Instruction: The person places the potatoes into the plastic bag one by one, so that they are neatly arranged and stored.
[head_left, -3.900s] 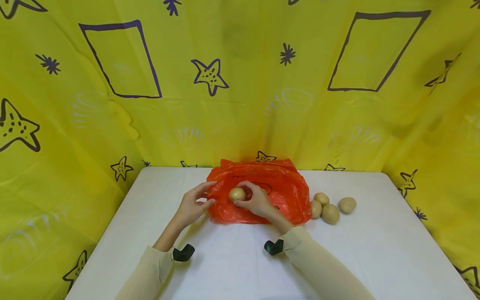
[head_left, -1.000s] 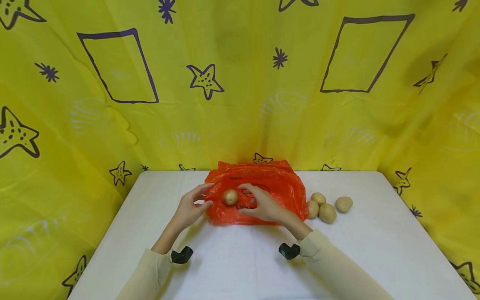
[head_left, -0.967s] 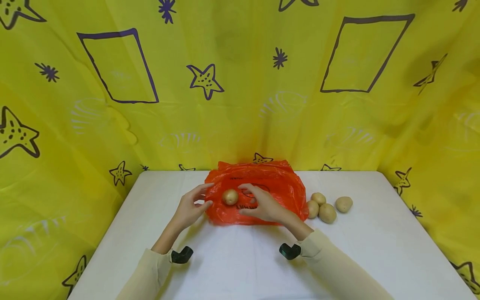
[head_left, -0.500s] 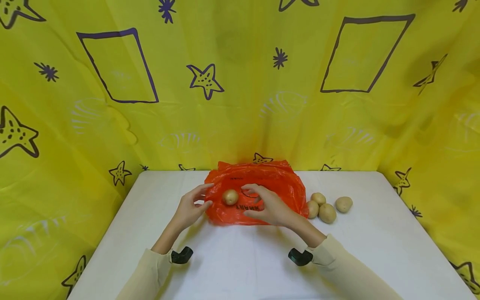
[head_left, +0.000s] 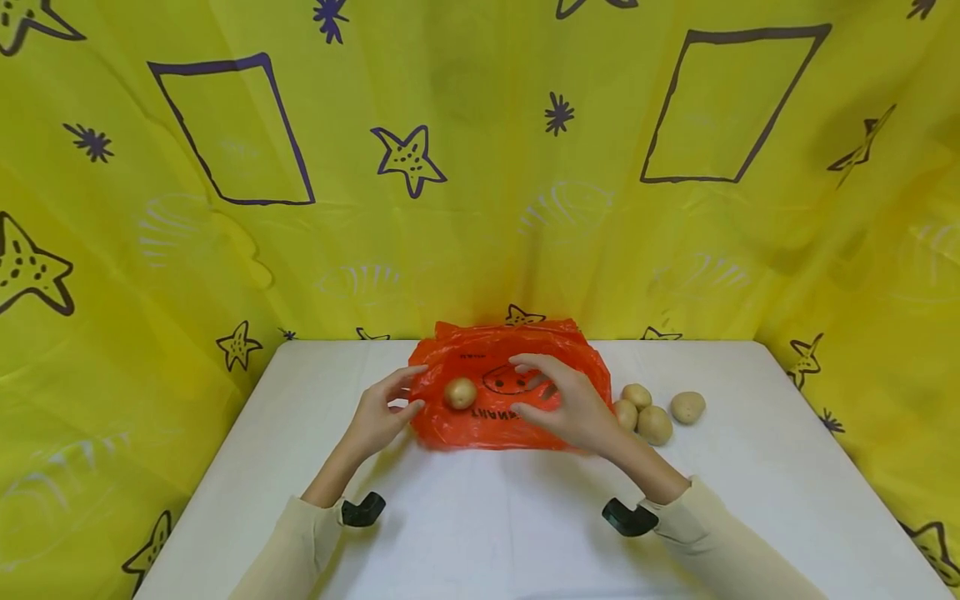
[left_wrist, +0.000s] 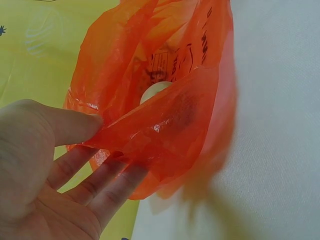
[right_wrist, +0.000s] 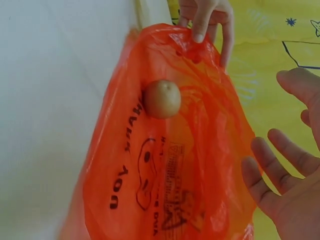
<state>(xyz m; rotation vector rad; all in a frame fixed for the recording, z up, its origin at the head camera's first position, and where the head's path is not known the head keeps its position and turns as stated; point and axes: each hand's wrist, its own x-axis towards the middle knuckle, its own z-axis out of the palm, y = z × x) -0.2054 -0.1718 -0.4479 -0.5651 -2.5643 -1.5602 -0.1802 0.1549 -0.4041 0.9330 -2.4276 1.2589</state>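
Observation:
A red plastic bag with dark printing lies spread at the back middle of the table, its mouth gaping. One potato rests inside it toward the left; in the right wrist view the potato shows whole. My left hand pinches the bag's left rim, thumb on the near side and fingers behind the film. Over the right part of the bag hovers my right hand, fingers spread and bent, holding nothing. Its fingers appear beside the bag's edge in the right wrist view.
Right of the bag sit several loose potatoes, partly hidden by my right hand, with a single potato slightly apart. A white table lies beneath. Yellow patterned curtain encloses the back and both sides.
My right hand has let go of the potato inside the bag and drawn away to the right. The left hand keeps its hold on the rim.

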